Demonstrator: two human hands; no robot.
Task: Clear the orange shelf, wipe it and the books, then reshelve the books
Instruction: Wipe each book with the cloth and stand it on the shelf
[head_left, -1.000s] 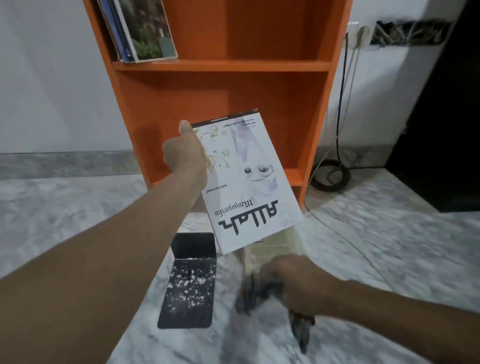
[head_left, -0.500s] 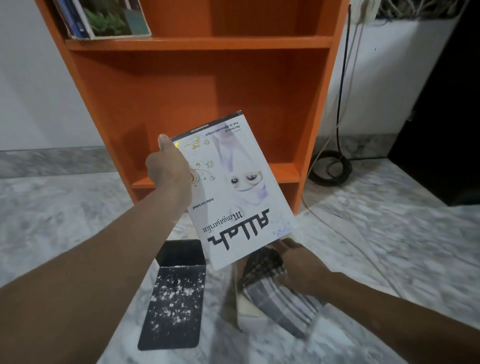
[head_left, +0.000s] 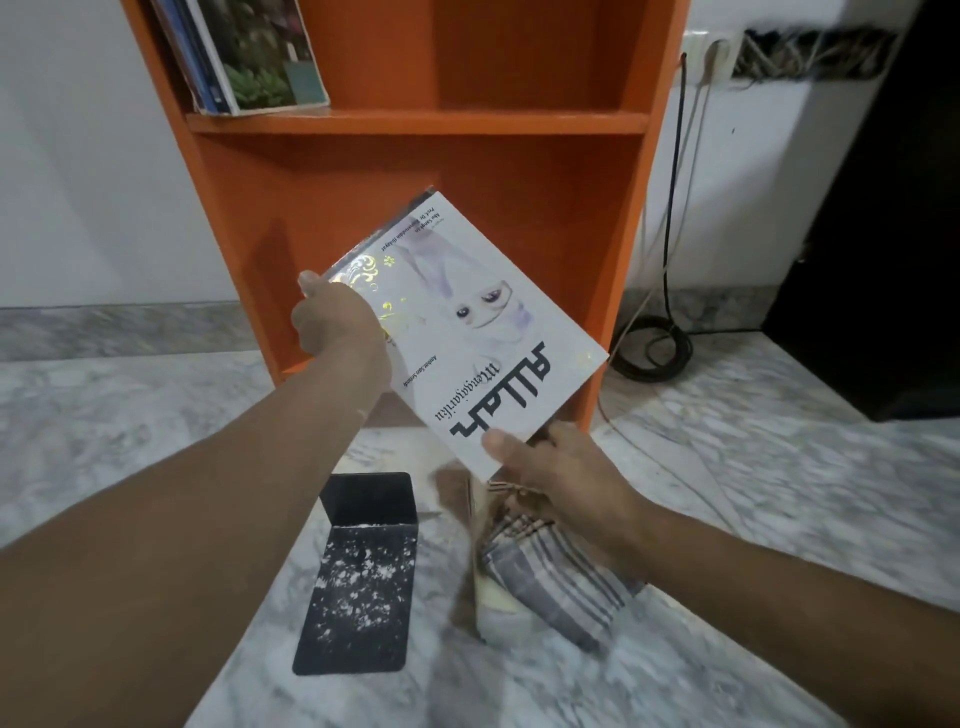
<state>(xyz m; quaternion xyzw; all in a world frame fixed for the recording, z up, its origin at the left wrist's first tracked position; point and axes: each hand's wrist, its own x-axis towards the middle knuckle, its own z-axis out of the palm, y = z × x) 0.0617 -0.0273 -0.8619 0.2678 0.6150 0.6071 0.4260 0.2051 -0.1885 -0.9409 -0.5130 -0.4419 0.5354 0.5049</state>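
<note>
The left hand (head_left: 337, 325) grips a white book (head_left: 467, 332) by its side edge, thumb on top, holding it tilted in the air before the lower bay of the orange shelf (head_left: 415, 122). The right hand (head_left: 550, 478), down at the floor (head_left: 779, 519) a second ago, has come up to the book's near corner. Its thumb now lies on the cover and its fingers curl underneath, with a striped cloth (head_left: 550, 577) bunched in them and trailing down. With cloth and book brought together, the wiping of this book looks about to begin, and reshelving it comes after. The bay behind the book shows no books, and its bottom board is largely hidden by the book and arm. The board above carries a few books (head_left: 249, 57) leaning at its left end. A black box (head_left: 363, 577), speckled white, stands on the floor just below the left forearm, close to the hanging cloth. Something pale under the cloth is too blurred to name. A coiled cable (head_left: 652, 348) lies right of the shelf foot. The widest open floor is to the right and towards the camera.
</note>
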